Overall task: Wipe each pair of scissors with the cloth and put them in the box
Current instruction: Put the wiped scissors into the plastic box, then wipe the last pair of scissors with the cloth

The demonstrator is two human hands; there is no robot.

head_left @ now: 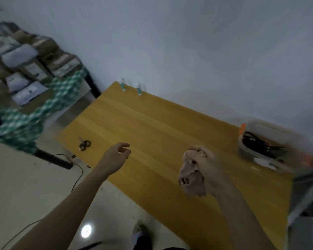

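Observation:
One small pair of scissors (84, 144) with black handles lies near the left edge of the yellow table (152, 127). My left hand (118, 154) hovers above the table to the right of it, fingers loosely curled and holding nothing. My right hand (209, 169) grips a crumpled beige cloth (189, 175) over the table's front part. At the right end stands a clear plastic box (257, 154) with orange clips, holding several dark-handled scissors (260, 144). The picture is blurred.
Two small teal-and-white objects (131, 87) sit at the table's far edge by the white wall. A side table with a green checked cloth (43, 109) and stacked cartons stands to the left. A cable (76, 177) runs over the floor. A grey frame (307, 192) stands at right.

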